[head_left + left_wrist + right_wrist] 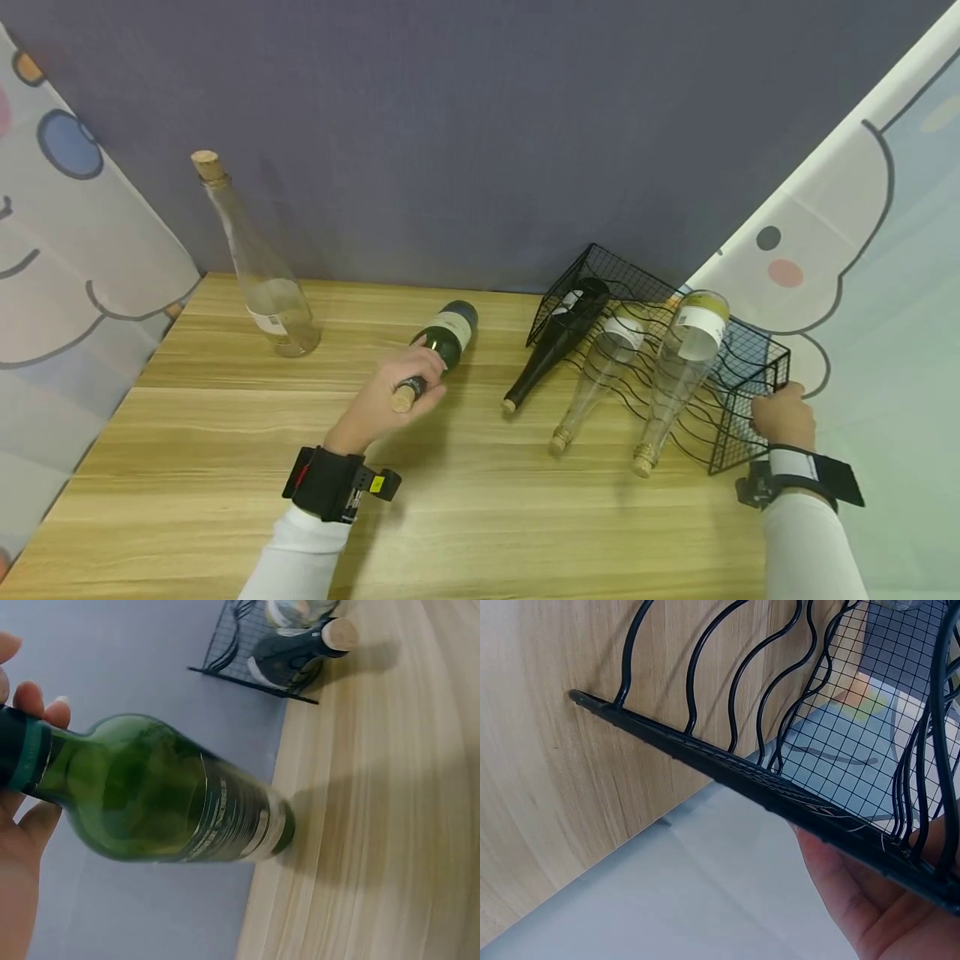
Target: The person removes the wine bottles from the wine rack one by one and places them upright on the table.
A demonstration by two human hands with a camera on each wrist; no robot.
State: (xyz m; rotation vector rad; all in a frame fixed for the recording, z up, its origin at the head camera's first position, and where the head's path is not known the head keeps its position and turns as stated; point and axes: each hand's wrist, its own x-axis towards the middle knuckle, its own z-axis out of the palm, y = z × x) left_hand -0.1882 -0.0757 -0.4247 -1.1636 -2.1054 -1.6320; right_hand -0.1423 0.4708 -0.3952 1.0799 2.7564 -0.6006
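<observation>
My left hand [401,387] grips a green wine bottle [448,337] by its neck, the cork end towards me. In the left wrist view the green wine bottle [150,791] shows its label, and its base is close to the wooden tabletop; whether it touches cannot be told. At the right, my right hand [786,415] holds the end of a black wire wine rack [750,375]. The right wrist view shows that hand [885,900] at the rack's end frame. A dark bottle [562,333] and two clear bottles [603,358], [682,367] lie in the rack, corks towards me.
A tall clear corked bottle [277,308] stands upright at the left rear of the wooden table [225,467]. A grey wall [450,150] rises behind the table. Patterned cloth panels [67,233] flank it on both sides.
</observation>
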